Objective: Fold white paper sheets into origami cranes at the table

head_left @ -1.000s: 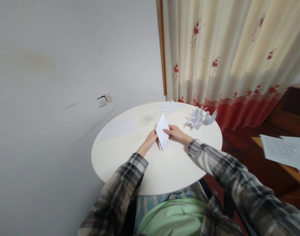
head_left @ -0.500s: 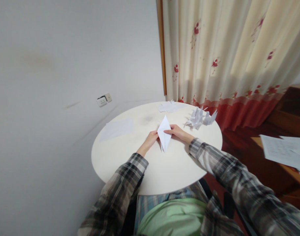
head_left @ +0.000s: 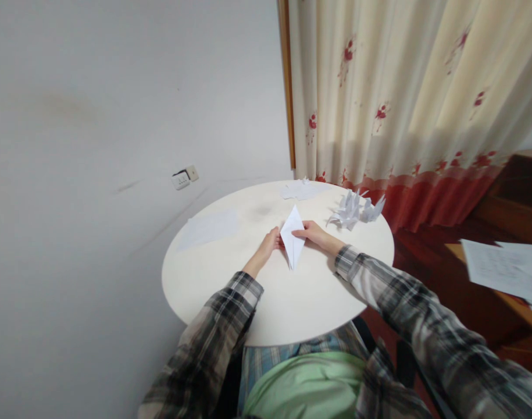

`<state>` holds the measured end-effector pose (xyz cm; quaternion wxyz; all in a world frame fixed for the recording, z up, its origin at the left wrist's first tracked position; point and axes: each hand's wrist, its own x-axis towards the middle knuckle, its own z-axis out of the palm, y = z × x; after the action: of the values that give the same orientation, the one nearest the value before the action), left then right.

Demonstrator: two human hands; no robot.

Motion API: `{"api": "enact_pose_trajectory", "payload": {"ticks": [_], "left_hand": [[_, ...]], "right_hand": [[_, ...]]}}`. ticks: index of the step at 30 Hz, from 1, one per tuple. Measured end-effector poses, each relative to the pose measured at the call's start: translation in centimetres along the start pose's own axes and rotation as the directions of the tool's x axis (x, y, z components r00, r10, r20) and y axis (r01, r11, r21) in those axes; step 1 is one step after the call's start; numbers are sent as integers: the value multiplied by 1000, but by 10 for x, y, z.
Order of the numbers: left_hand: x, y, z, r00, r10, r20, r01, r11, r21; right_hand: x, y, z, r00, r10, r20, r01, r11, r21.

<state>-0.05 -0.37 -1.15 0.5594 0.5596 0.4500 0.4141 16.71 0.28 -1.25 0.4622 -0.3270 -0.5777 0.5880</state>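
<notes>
A white sheet of paper folded into a narrow diamond (head_left: pixel 292 224) is held up just over the table, its point facing away from me and its lower end split into flaps. My right hand (head_left: pixel 311 231) pinches its right side, thumb on the front face and fingers behind. At the left edge is my left hand (head_left: pixel 271 244), its thumb off the paper and its fingers loosely apart, the tips reaching partly behind the fold. Whether those tips touch the paper is hidden. Several folded paper cranes (head_left: pixel 350 210) stand in a cluster beyond my right hand.
The round white table (head_left: pixel 217 279) carries flat paper sheets (head_left: pixel 209 228) at the left and more paper (head_left: pixel 303 189) at the far edge. A wall with a socket (head_left: pixel 181 180) borders the left, a curtain (head_left: pixel 379 145) the back. Printed papers (head_left: pixel 501 267) lie on wooden furniture at right.
My left thumb has come off the paper's left edge and the hand has loosened. The folded paper has shifted slightly right, and its lower flaps lie closer together. My right hand keeps its pinch.
</notes>
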Motion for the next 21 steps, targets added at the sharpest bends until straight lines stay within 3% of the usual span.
{"api": "enact_pose_trajectory", "payload": {"ticks": [2,7,11,15,21], "left_hand": [[-1,0,0,1000,-11,24,11,1000,13],[-4,-4,1,986,153,65,-159,983,92],[-2,-7,0,978,202,58,-207,973,105],[0,-10,-4,975,221,-11,-218,968,124],[2,-10,-7,963,226,-146,-215,973,87]], "right_hand": [[0,-1,0,1000,-3,-9,2,1000,-21],[3,3,-1,999,-27,-27,26,998,-53],[3,4,0,1000,-30,1,30,999,-24],[2,0,3,999,-30,15,30,1000,2],[2,-5,2,995,-20,-94,13,997,-74]]}}
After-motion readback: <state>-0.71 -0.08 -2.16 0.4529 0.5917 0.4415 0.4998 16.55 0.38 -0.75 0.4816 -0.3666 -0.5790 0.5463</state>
